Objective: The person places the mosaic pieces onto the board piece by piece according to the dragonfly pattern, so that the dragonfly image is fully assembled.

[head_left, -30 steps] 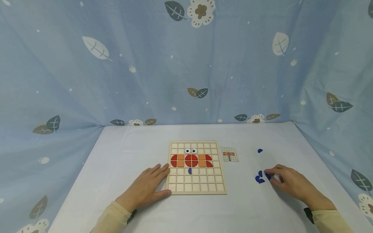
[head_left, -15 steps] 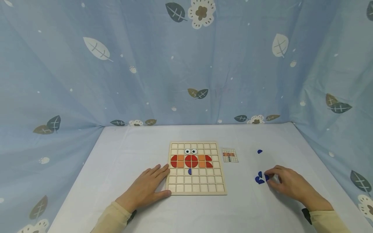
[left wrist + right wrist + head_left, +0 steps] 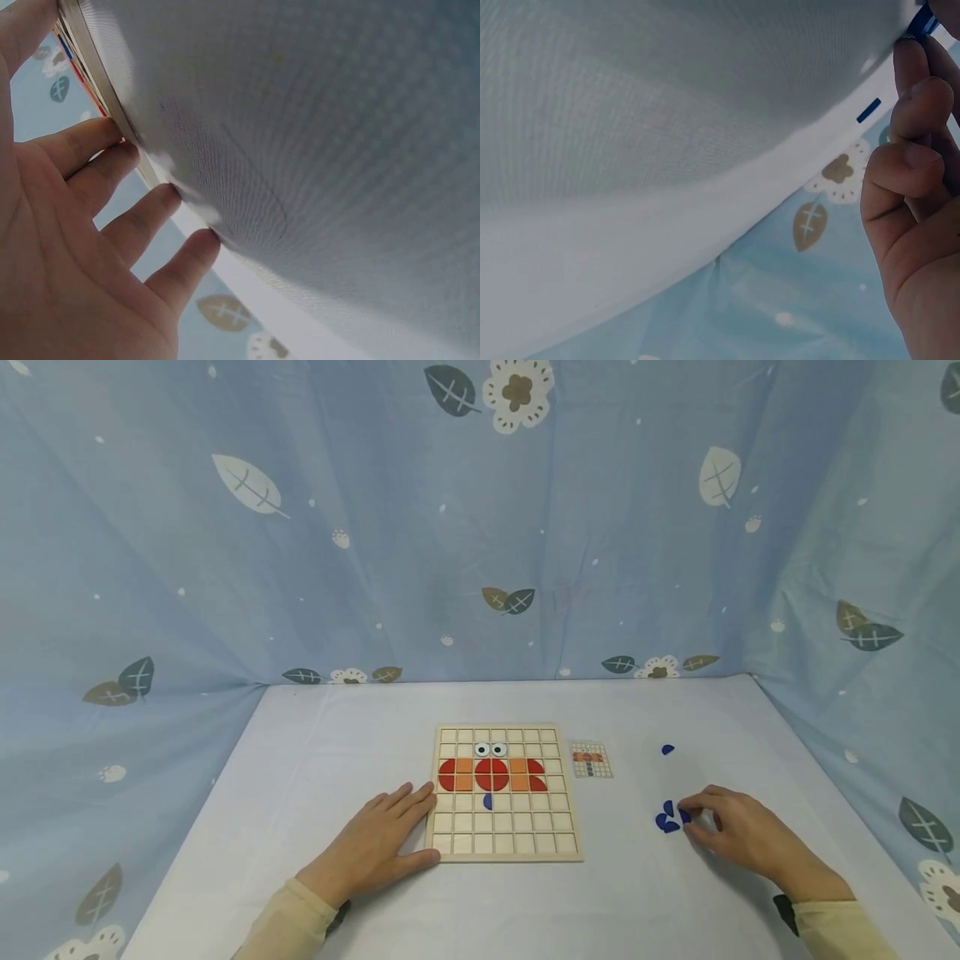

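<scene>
My left hand (image 3: pixel 375 843) rests on the table, fingers spread, touching the left edge of the wooden grid board (image 3: pixel 525 843). In the left wrist view its fingertips meet the board's side. Between thumb and fingertips my right hand (image 3: pixel 738 835) pinches a blue half-round tile (image 3: pixel 685 817), partly hidden by the fingers. Several loose blue tiles (image 3: pixel 661 821) lie just left of it. On the board are red tiles (image 3: pixel 492 774), orange square tiles (image 3: pixel 519 774), two eye tiles (image 3: pixel 482 749) and one blue half-round tile (image 3: pixel 488 802) below the red circle.
A small pattern card (image 3: pixel 592 760) lies right of the board, printed with a similar figure. Farther back on the right is a single blue tile (image 3: pixel 667 749). Patterned blue cloth (image 3: pixel 390 527) hangs behind the white table (image 3: pixel 352 718).
My right hand has shifted slightly left, with the pinched blue tile turning a little. The left hand and the board stay where they were.
</scene>
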Motion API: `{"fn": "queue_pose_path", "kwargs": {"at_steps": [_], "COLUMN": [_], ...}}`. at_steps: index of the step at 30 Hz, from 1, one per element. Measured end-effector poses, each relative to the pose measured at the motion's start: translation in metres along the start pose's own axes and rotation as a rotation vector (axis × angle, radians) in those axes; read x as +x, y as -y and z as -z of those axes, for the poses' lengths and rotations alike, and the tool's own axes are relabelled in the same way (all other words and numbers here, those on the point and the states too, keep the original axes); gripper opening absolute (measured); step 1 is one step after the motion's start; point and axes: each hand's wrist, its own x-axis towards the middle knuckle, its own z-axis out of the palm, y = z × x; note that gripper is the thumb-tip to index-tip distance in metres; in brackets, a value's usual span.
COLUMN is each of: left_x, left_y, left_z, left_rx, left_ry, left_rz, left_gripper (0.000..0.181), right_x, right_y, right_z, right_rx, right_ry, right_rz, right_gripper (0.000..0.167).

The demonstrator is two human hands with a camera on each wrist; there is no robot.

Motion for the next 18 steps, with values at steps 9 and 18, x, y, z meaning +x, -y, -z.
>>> {"fn": "queue_pose_path", "kwargs": {"at_steps": [9,18], "left_x": [0.001,0.0], "left_y": [0.0,0.0], "left_z": [0.001,0.0], "left_rx": [-0.006,-0.009], "left_ry": [0.007,0.005], "left_rz": [0.011,0.008], "left_gripper": [0.081,0.081], "right_x": [0.001,0.005], "right_y": [0.0,0.013], "right_z": [0.001,0.005], "right_rx": [0.01,0.047], "right_ry": [-0.018,-0.175], "right_rz": [-0.025,0.08], "right_gripper": [0.029,0.029]}}
